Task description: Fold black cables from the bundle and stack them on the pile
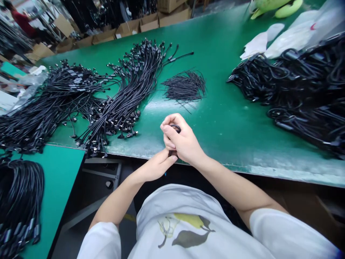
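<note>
Both my hands meet at the table's front edge around a coiled black cable (176,128). My right hand (182,138) is closed over the coil, its fingers curled and a loop of cable showing between thumb and fingers. Just below it, my left hand (161,163) grips the lower part of the same cable, thumb pointing right. Most of the cable is hidden inside my hands. Beyond them lies a loose pile of thin black twist ties (185,86) on the green table (215,118).
Straight black cables with connectors lie in one bundle (134,86) and a wider heap (59,97) on the left. Coiled cables (296,79) are piled at right beside white plastic bags (293,36). More cables (21,201) hang over the lower-left table. Cardboard boxes (129,28) line the far edge.
</note>
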`<state>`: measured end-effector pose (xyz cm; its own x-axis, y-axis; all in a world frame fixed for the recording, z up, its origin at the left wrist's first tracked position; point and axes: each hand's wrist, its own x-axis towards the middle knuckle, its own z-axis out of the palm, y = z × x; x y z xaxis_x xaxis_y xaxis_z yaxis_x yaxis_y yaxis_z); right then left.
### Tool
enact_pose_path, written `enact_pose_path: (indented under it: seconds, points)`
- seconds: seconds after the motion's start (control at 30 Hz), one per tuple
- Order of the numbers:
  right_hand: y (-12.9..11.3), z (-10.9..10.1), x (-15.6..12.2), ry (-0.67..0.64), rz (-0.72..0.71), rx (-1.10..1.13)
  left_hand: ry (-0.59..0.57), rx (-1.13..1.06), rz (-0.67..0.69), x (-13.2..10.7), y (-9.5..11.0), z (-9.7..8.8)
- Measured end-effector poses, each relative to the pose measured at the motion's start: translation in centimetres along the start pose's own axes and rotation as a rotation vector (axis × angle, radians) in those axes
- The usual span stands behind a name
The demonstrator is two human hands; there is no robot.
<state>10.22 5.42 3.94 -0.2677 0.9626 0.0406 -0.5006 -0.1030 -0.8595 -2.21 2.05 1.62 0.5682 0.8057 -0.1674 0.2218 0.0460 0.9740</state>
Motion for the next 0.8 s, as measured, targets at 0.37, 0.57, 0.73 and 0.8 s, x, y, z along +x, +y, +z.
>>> enact_pose_path:
  seconds: [0.37, 0.57, 0.73, 0.8]
  points:
    - [-1.1, -1.1, 1.0, -0.123, 0.164, 0.114, -0.126, -0.935, -0.183, -0.3, 0.8, 1.4]
    - [-0.8, -1.7, 1.5, -0.114, 0.075, 0.087, -0.055, -1.023, -0.222, 0.2, 1.2, 2.0]
    - [-2.3, -2.7, 1.8, -0.041, 0.206, 0.088, 0.043, -0.934, -0.210, 0.5, 0.9, 2.2]
    - [-3.0, -3.0, 1.7, -0.014, 0.266, 0.098, -0.009, -0.896, -0.239, 0.5, 0.5, 2.2]
